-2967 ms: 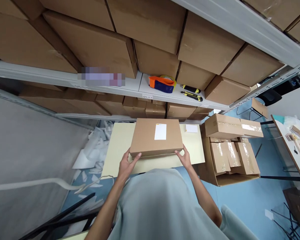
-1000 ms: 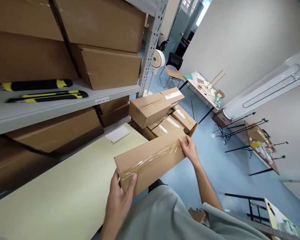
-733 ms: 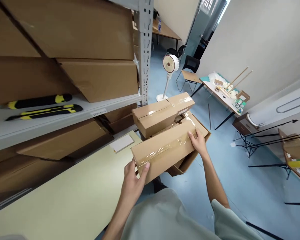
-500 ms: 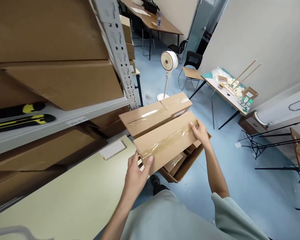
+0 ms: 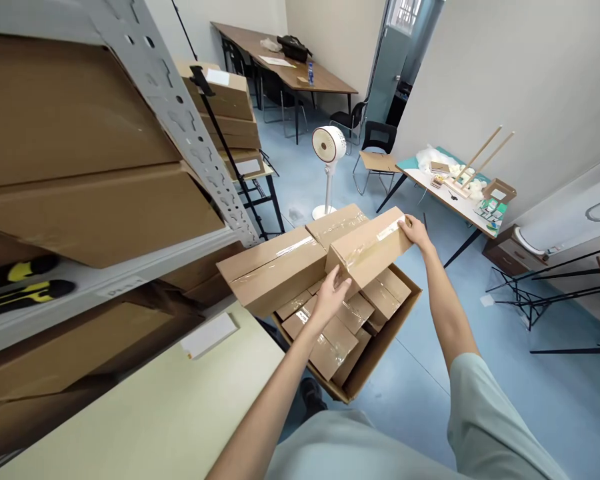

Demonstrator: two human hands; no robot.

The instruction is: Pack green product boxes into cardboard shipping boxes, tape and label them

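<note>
A long taped cardboard box (image 5: 375, 248) is held up between my hands in the head view. My left hand (image 5: 331, 298) grips its near left end, fingers at the lower edge. At the far right end my right hand (image 5: 414, 232) is closed on the box's corner. Below it, a large open carton (image 5: 367, 363) holds several smaller taped boxes (image 5: 330, 343). Two more taped boxes, one long (image 5: 275, 263) and one shorter (image 5: 336, 225), lie end to end along the carton's far left side; what supports them is hidden.
To my left stands a metal shelf (image 5: 170, 257) loaded with cardboard boxes. A pale tabletop (image 5: 180, 407) carries a flat white item (image 5: 209, 335). Ahead are a white fan (image 5: 329, 150), stacked boxes (image 5: 230, 107) and a chair (image 5: 377, 150). A cluttered table (image 5: 443, 200) stands right.
The held box has moved away from my body, toward the far right, and its end face now shows. More of the boxes inside the carton are uncovered. My view has shifted too.
</note>
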